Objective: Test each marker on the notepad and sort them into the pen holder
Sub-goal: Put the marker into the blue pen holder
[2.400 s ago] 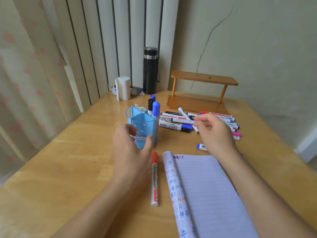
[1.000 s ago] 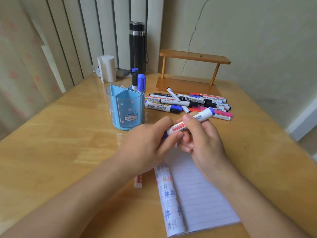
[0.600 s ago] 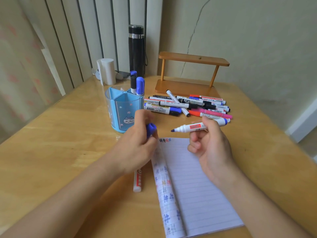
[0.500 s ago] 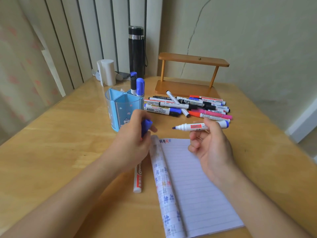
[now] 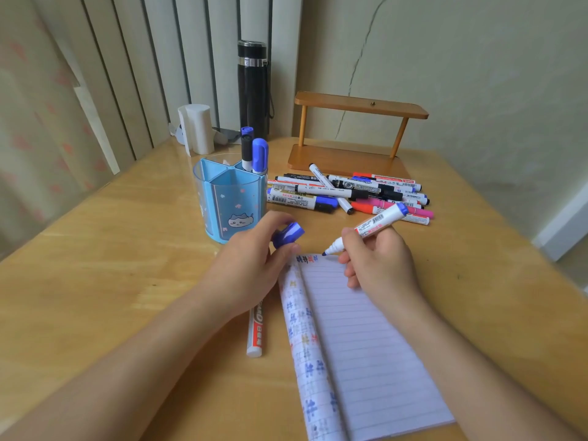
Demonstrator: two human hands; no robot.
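Blue marker (image 5: 370,225) tip at notepad (image 5: 366,345) — cap (image 5: 288,235) off

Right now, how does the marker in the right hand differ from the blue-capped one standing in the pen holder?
Cap: the held marker is uncapped, its cap pinched in the left hand; the blue-capped marker is closed.
Pose: the held marker tilts, tip down at the notepad's top edge; the blue-capped marker stands upright.
Support: the right hand grips the held marker; the pen holder keeps the blue-capped marker.
Both are blue.
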